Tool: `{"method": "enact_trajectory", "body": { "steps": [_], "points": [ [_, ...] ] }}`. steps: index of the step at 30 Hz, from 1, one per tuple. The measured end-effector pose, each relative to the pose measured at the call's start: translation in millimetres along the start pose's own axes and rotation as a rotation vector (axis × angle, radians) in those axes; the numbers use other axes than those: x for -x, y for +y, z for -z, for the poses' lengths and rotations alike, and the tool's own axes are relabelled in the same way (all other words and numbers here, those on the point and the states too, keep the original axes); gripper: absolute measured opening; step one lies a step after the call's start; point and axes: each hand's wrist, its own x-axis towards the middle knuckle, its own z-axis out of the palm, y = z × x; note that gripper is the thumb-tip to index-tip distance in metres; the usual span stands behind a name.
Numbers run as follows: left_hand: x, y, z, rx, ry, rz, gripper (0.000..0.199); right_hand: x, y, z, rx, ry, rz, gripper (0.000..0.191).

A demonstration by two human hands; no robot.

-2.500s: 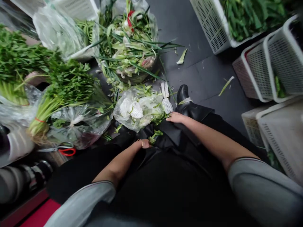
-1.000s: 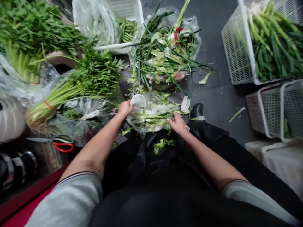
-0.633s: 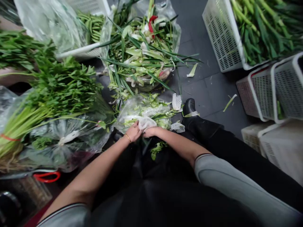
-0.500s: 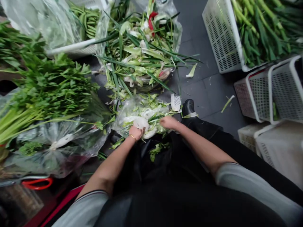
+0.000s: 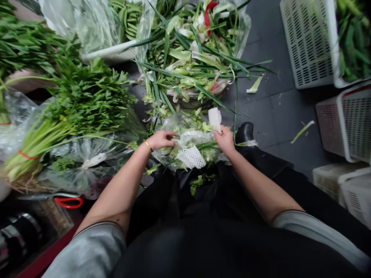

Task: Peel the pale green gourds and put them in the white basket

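My left hand, a gold bracelet at its wrist, is over the left side of a clear plastic bag of green trimmings, its fingers apart and holding nothing. Beside it a white foam net lies on the bag's near side. My right hand pinches a second white net piece at its lower end, at the bag's right side. Beyond the bag rises a big heap of leek and leaf trimmings in clear plastic, with a red piece on top.
Celery bunches and a knotted plastic bag lie at the left, near red-handled scissors. White crates stand at the right. A black boot and loose scraps are on the grey floor.
My left hand has let go of the white net and moved left, opening. My right hand has moved to the upright net piece at the right and taken hold of it. The view has shifted left.
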Motion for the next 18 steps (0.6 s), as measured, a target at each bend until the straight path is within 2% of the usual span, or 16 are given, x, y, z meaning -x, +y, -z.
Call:
{"method": "enact_trajectory", "body": {
  "steps": [1,3,4,6,9,11,13,16,18],
  "points": [
    [0,-3,7.7,-0.058,0.139,0.063,0.054,14,-9,-8,-0.018,0.008,0.058,0.038],
    [-7,-4,5.4,-0.248,0.317,0.232,0.051,42,-27,-29,-0.047,-0.007,0.244,0.044],
    [-14,-4,-2.8,-0.338,0.336,0.314,0.047,55,-34,-39,-0.043,-0.024,0.362,0.051],
    [-27,-5,-24.6,-0.441,0.297,0.429,0.043,77,-45,-54,0.017,-0.066,0.6,0.064],
    [-39,-13,-44.1,-0.452,0.258,0.47,0.041,92,-57,-64,0.153,-0.117,0.78,0.067],
    [-37,-17,-37.8,-0.464,0.256,0.456,0.035,87,-65,-70,0.201,-0.143,0.808,0.075],
    [-28,-14,-19.4,-0.498,0.324,0.426,0.032,72,-72,-81,0.228,-0.213,0.823,0.079],
    [0,4,12.7,-0.508,0.53,0.339,0.035,39,-79,-101,0.195,-0.399,0.866,0.05],
    [26,18,27.9,-0.465,0.623,0.217,0.036,13,-83,-109,0.138,-0.464,0.857,0.036]
  ]
}}
